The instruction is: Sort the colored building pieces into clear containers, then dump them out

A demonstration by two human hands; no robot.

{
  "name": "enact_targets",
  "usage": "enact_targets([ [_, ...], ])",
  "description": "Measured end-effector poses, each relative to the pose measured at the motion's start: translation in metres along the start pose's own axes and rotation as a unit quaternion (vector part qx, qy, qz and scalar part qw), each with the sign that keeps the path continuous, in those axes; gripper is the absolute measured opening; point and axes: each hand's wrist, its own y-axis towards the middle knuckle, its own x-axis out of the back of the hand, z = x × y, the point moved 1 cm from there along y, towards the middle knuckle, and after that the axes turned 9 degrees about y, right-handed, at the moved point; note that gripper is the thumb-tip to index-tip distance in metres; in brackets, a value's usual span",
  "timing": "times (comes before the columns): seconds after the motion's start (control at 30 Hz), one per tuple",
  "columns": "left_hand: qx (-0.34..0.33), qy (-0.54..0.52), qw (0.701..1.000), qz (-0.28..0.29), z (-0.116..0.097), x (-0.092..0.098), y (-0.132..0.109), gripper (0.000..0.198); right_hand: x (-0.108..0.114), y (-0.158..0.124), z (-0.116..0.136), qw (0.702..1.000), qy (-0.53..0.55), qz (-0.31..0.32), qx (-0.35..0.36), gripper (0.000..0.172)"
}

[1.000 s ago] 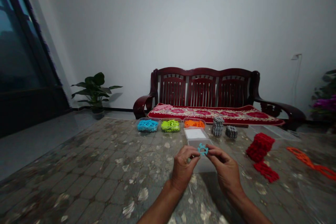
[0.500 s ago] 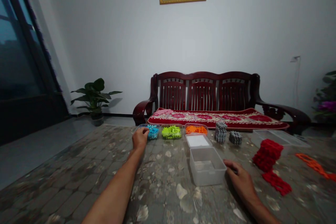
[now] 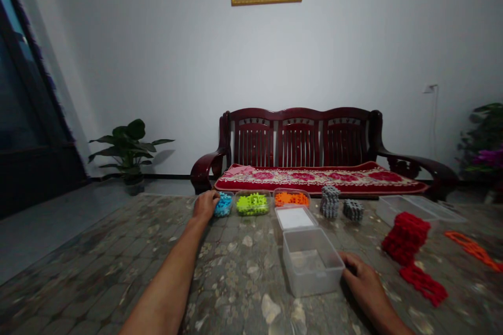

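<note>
My left hand (image 3: pixel 205 204) is stretched out to the far side of the table. Its fingers are bent down into the blue plastic pieces in a small clear tray (image 3: pixel 225 204). My right hand (image 3: pixel 363 282) rests palm down on the table, against the right side of a clear plastic box (image 3: pixel 312 264). Its fingers are curled under, and whatever they hold is hidden. The box looks nearly empty. A white-lidded box (image 3: pixel 294 217) lies just behind it.
Trays of green pieces (image 3: pixel 252 203) and orange pieces (image 3: pixel 291 198) stand beside the blue one, then two grey stacks (image 3: pixel 329 201). Red assemblies (image 3: pixel 406 233), an orange chain (image 3: pixel 471 248) and a large clear bin (image 3: pixel 420 207) lie to the right. A wooden bench (image 3: pixel 306 152) stands behind the table.
Both hands held a blue toothed piece together a second ago. My left hand then reached out to the blue tray and my right hand dropped beside the clear box. The view shifted slightly.
</note>
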Motion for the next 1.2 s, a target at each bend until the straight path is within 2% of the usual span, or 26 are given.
enact_targets([
  [0.23, 0.027, -0.045, 0.998, -0.034, -0.003, -0.001, 0.000, 0.018, 0.000, -0.001, 0.005, 1.000, -0.002, -0.003, -0.004, 0.036],
  [0.33, 0.062, -0.090, 0.992, -0.069, -0.004, 0.003, -0.012, 0.021, 0.000, -0.001, 0.005, 1.000, -0.007, -0.008, -0.006, 0.036],
  [0.43, 0.106, -0.147, 0.980, -0.080, -0.014, 0.003, -0.035, 0.025, -0.001, -0.001, 0.002, 1.000, 0.002, -0.013, 0.000, 0.036],
  [0.5, 0.103, -0.198, 0.973, -0.058, -0.029, -0.001, -0.060, 0.027, -0.002, -0.001, 0.000, 1.000, 0.009, -0.007, 0.004, 0.036],
  [0.6, 0.057, -0.286, 0.956, 0.010, -0.063, -0.013, -0.106, 0.026, -0.004, 0.000, -0.002, 1.000, 0.005, 0.015, 0.012, 0.036],
  [0.7, 0.033, -0.361, 0.929, 0.072, -0.100, -0.028, -0.150, 0.039, -0.004, 0.000, -0.003, 0.999, -0.010, 0.041, 0.031, 0.036],
  [0.8, 0.028, -0.421, 0.898, 0.122, -0.131, -0.039, -0.181, 0.048, -0.004, 0.000, -0.002, 0.998, -0.021, 0.045, 0.049, 0.038],
  [0.9, 0.033, -0.467, 0.870, 0.154, -0.151, -0.045, -0.197, 0.054, -0.005, 0.000, -0.001, 0.996, -0.034, 0.050, 0.066, 0.039],
  [1.0, 0.020, -0.506, 0.845, 0.175, -0.164, -0.046, -0.202, 0.056, -0.005, 0.000, 0.000, 0.994, -0.049, 0.062, 0.077, 0.039],
  [1.2, 0.027, -0.543, 0.819, 0.185, -0.169, -0.045, -0.207, 0.050, -0.005, -0.003, 0.012, 0.989, -0.050, 0.088, 0.109, 0.036],
])
